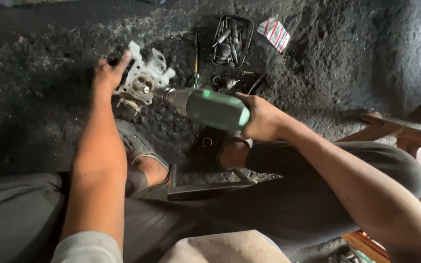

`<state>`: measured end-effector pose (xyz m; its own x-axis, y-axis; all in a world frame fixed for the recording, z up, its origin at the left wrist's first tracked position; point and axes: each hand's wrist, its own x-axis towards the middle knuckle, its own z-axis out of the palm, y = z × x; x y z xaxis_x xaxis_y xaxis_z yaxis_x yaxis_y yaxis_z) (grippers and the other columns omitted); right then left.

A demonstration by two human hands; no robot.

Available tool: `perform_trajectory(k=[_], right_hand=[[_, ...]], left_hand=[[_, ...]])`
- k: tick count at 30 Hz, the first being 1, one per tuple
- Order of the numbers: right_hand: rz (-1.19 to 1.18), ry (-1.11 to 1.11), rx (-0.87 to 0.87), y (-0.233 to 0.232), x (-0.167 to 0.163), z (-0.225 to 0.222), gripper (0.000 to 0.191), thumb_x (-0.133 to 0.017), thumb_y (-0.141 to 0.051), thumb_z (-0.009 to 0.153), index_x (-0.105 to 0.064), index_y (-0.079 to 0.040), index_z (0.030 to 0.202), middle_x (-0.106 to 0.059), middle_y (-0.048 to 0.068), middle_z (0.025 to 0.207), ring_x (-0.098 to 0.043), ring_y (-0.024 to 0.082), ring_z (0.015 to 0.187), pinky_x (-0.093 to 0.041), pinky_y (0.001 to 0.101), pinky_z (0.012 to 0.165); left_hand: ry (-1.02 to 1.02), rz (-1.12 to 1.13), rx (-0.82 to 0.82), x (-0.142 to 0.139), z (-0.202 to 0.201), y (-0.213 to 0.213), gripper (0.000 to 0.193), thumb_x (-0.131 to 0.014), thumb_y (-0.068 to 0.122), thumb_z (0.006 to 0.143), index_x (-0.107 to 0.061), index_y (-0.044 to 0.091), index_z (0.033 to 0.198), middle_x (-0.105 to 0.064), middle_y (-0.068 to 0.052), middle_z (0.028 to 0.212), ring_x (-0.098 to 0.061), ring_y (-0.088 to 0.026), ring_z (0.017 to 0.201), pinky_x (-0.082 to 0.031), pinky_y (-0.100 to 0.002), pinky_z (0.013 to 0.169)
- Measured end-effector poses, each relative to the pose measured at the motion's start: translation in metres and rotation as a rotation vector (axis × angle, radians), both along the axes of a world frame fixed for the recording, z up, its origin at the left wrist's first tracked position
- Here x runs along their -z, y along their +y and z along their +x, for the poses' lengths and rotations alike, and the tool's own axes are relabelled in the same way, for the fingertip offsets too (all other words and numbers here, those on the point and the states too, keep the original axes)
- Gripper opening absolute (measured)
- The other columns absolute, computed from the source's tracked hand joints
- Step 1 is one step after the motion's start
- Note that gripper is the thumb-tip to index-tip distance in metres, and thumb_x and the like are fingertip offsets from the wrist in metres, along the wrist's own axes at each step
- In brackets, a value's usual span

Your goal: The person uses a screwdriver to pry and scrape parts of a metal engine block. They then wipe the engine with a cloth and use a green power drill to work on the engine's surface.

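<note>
Grip and support are divided between your two hands. Your left hand (107, 73) presses down on the near-left edge of the pale metal engine part (144, 74), fingers spread and closed over its rim; judged from the pose, this keeps the part from turning on the dirty black floor (35, 102). Your right hand (263, 117) is wrapped shut around the rear of the green power tool (210, 108). The tool's long axis runs from lower right to upper left, nearly level with the floor, and its dark nose (164, 94) meets the right side of the engine part. The engine part lies on the floor ahead of your sandalled feet (144, 158), its flat face turned upward. A black tray of sockets and bits (232, 40) sits well beyond the tool, a thin screwdriver (196, 61) lies just left of the tray, and a striped wrapper (275, 33) rests to the tray's right, all within reach.
</note>
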<state>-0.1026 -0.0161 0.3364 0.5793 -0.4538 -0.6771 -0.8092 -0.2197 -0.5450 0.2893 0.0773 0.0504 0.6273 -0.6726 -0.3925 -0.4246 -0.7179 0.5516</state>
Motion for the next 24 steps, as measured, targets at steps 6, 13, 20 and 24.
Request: perform_trajectory(k=[6, 13, 20, 24], right_hand=[[-0.277, 0.226, -0.294, 0.036, -0.049, 0.013, 0.114, -0.088, -0.043, 0.058, -0.039, -0.016, 0.157, -0.075, 0.02, 0.085, -0.073, 0.036, 0.073, -0.06, 0.0454, 0.074], [-0.38, 0.238, -0.573, 0.042, -0.054, 0.031, 0.108, -0.075, -0.034, 0.069, -0.029, -0.011, 0.164, -0.068, 0.015, 0.065, -0.069, 0.03, 0.052, -0.058, 0.0446, 0.059], [-0.618, 0.103, -0.801, 0.058, -0.037, 0.021, 0.095, -0.077, -0.029, 0.07, -0.037, -0.006, 0.153, -0.072, 0.017, 0.084, -0.073, 0.028, 0.073, -0.059, 0.0415, 0.067], [-0.577, 0.143, -0.765, 0.067, -0.031, 0.022, 0.098, -0.077, -0.047, 0.079, -0.038, -0.003, 0.157, -0.071, 0.022, 0.097, -0.072, 0.033, 0.08, -0.057, 0.0419, 0.07]], left_hand=[[0.096, 0.189, 0.149, -0.02, -0.013, -0.034, 0.113, -0.067, 0.089, 0.067, -0.06, 0.001, 0.138, -0.056, -0.027, 0.144, -0.056, -0.041, 0.133, -0.044, -0.052, 0.11], [0.142, 0.252, 0.193, -0.03, -0.007, -0.053, 0.138, -0.066, 0.093, 0.07, -0.033, -0.013, 0.151, -0.04, -0.036, 0.153, -0.045, -0.047, 0.14, -0.039, -0.053, 0.115], [0.132, 0.35, 0.205, -0.049, -0.03, -0.073, 0.119, -0.071, 0.083, 0.072, -0.041, -0.003, 0.149, -0.046, -0.029, 0.149, -0.048, -0.045, 0.136, -0.04, -0.056, 0.11], [0.015, 0.341, 0.266, -0.064, -0.04, -0.087, 0.107, -0.075, 0.08, 0.073, -0.059, -0.004, 0.138, -0.059, -0.028, 0.141, -0.06, -0.042, 0.128, -0.048, -0.049, 0.107]])
